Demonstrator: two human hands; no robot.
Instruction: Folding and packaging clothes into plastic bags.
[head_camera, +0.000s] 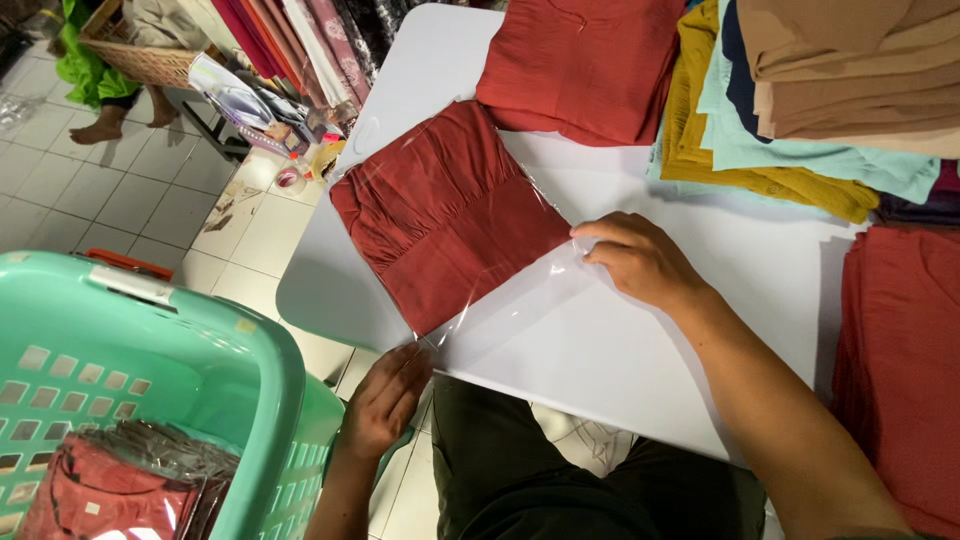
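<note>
A folded dark red garment (440, 215) lies inside a clear plastic bag (520, 300) on the white table (700, 330). The bag's open flap sticks out toward me, past the garment. My right hand (635, 258) presses on the flap's far edge, fingers pinching the plastic. My left hand (385, 400) holds the flap's near corner at the table's edge.
A mint green laundry basket (200, 370) at the lower left holds bagged red garments (110, 485). Stacks of folded clothes, red (580, 65), mustard (760, 170), tan (850, 60), line the table's far side. More red cloth (900, 370) lies at the right. Another person's feet (125, 120) rest on the tiled floor.
</note>
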